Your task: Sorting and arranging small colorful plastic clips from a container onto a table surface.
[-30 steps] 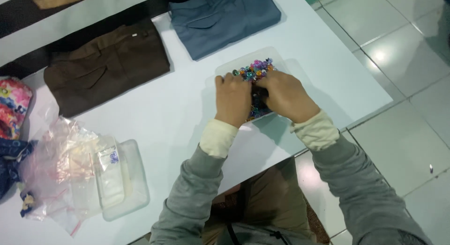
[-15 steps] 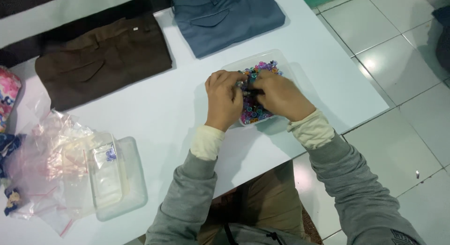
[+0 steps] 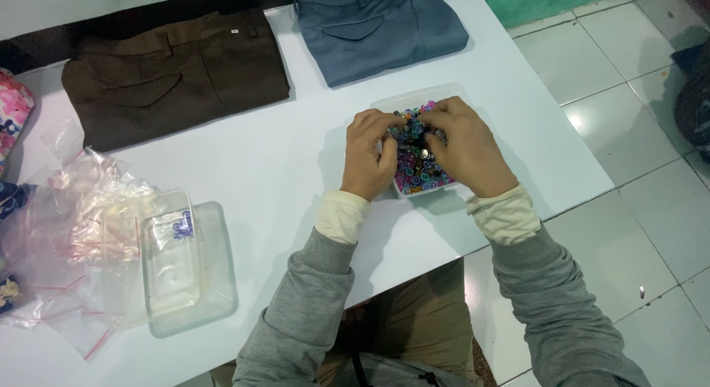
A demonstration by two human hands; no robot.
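Both hands, left hand [image 3: 370, 154] & right hand [image 3: 464, 146], fingers pinched together in beads [image 3: 416, 161] of clear tray [image 3: 444, 95]; best picking slowly w/ tray flat on surface [image 3: 296, 157].

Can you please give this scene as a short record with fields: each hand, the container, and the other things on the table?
left hand: fingers in the beads, at the container's left side
right hand: fingers over the beads, at the right side
container: clear shallow tray full of small multicoloured beads
table: white
garments: brown folded trousers, blue-grey folded trousers, both at the far edge
left part: empty clear box beside crumpled plastic bags
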